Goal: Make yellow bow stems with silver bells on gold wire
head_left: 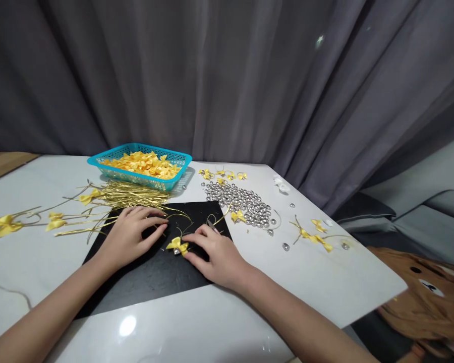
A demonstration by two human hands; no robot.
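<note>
My right hand (212, 254) rests on a black mat (166, 282), its fingertips pinched on a small yellow ribbon bow (176, 245) with a silver bead under it; a thin metal tool shows behind its fingers. My left hand (132, 234) lies on the mat just left of the bow, fingers curled around thin gold wire (181, 216) that loops toward the bow.
A teal basket (142, 164) of yellow bows stands at the back. A bundle of gold wires (132, 194) lies before it. Silver beads (244, 201) are heaped right of the mat. Finished bows lie at the left (2, 224) and right (316, 237). The table edge runs diagonally at right.
</note>
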